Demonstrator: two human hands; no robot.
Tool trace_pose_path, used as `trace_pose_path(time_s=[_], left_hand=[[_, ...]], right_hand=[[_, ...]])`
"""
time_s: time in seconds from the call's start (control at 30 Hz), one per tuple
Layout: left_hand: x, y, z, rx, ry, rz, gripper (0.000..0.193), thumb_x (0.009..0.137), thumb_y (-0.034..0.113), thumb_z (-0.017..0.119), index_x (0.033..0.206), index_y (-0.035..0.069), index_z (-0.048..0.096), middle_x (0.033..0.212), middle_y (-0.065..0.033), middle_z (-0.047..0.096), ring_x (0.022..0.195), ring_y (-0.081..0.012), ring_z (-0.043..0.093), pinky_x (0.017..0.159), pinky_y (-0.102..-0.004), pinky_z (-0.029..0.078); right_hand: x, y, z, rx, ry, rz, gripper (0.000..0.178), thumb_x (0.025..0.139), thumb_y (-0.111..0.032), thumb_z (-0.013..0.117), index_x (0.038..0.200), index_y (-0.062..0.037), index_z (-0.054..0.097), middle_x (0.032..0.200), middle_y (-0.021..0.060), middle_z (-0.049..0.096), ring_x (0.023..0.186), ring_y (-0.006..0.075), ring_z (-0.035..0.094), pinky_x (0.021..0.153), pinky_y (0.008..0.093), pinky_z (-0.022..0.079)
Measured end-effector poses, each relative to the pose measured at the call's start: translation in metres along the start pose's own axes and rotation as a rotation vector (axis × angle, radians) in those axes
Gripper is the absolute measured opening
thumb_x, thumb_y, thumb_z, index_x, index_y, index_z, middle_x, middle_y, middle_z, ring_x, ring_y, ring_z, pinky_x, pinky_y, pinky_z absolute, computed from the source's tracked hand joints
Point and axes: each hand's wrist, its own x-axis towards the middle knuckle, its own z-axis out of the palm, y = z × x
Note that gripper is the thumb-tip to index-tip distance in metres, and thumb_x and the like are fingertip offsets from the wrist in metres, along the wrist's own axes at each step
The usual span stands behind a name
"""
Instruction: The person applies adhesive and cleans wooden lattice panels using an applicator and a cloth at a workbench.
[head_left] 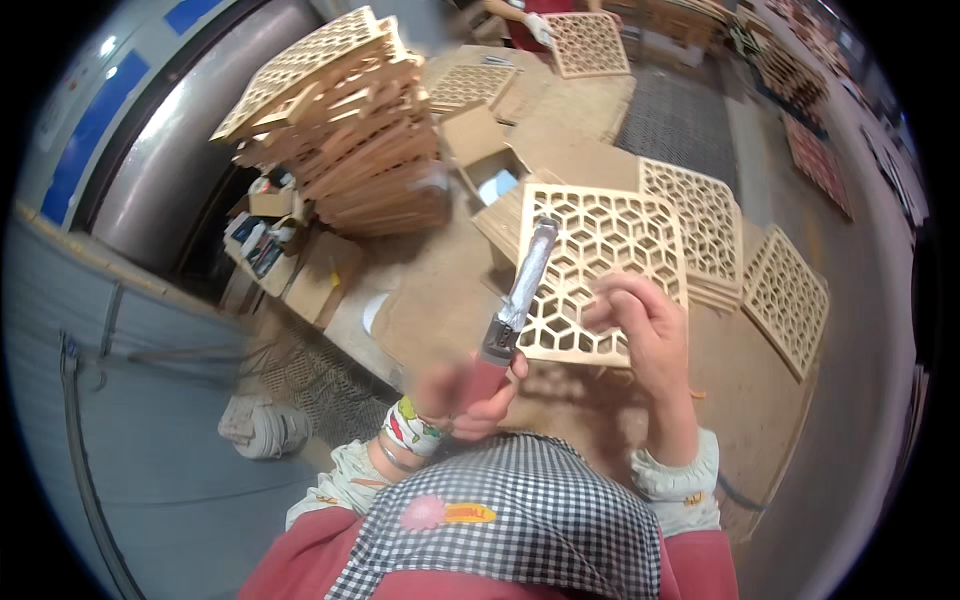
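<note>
My left hand (470,397) is wrapped round the red grip of a handheld tool (523,285) with a black collar and a long, narrow arm wrapped in silver. The tool points up and away, crossing the left edge of a pale wooden lattice panel (612,215) as seen from above. My right hand (645,325) is over the panel's lower right part, fingers curled in toward the thumb. What those fingers hold, if anything, is hidden, and I cannot tell whether they touch the wood.
More lattice panels (700,215) are stacked at the right, with one panel (787,300) beyond them. A tall panel stack (370,150) leans at the far left. An open cardboard box (478,145) stands behind the work. At the far side a co-worker's gloved hand (540,30) holds another panel.
</note>
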Motion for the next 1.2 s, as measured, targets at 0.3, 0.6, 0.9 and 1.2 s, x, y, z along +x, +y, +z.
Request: trace_pose_path(time_s=[0.3, 0.6, 0.9, 1.2], left_hand=[[-0.018, 0.015, -0.023, -0.067, -0.060, -0.353, 0.096, 0.086, 0.065, 0.073, 0.142, -0.004, 0.034, 0.072, -0.0039, 0.049, 0.046, -0.0084, 0.044, 0.039, -0.0211, 0.035], [-0.048, 0.050, -0.048, -0.071, -0.210, -0.492, 0.098, 0.080, 0.066, 0.079, 0.133, -0.007, 0.040, 0.068, -0.0028, 0.049, 0.048, -0.0058, 0.044, 0.043, -0.0188, 0.037], [-0.062, 0.086, -0.013, 0.486, 0.210, -0.403, 0.062, 0.090, 0.038, 0.075, 0.137, 0.004, 0.050, 0.083, -0.0054, 0.058, 0.059, -0.0096, 0.050, 0.049, -0.0220, 0.039], [-0.041, 0.094, -0.010, 0.684, 0.244, -0.428, 0.063, 0.091, 0.044, 0.067, 0.136, 0.003, 0.052, 0.078, -0.0057, 0.058, 0.052, -0.0088, 0.049, 0.046, -0.0230, 0.038]], right_hand=[[-0.002, -0.031, 0.037, 0.066, -0.099, 0.232, 0.030, 0.092, -0.006, 0.067, 0.121, 0.0043, 0.068, 0.099, 0.0089, 0.073, 0.087, 0.0161, 0.071, 0.078, 0.0283, 0.059], [-0.014, -0.033, 0.083, 0.067, -0.118, 0.143, 0.008, 0.092, -0.010, 0.069, 0.091, -0.0020, 0.070, 0.081, -0.0029, 0.061, 0.072, 0.0049, 0.056, 0.063, 0.0216, 0.044], [-0.029, -0.007, 0.135, 0.220, 0.432, 0.193, 0.016, 0.094, -0.016, 0.068, 0.082, -0.0053, 0.067, 0.065, -0.0035, 0.058, 0.052, 0.0034, 0.048, 0.046, 0.0196, 0.036], [-0.057, -0.012, 0.118, -0.533, 0.540, -0.336, 0.014, 0.093, -0.013, 0.071, 0.106, -0.0066, 0.070, 0.096, 0.0062, 0.069, 0.088, 0.0188, 0.069, 0.079, 0.0295, 0.057]])
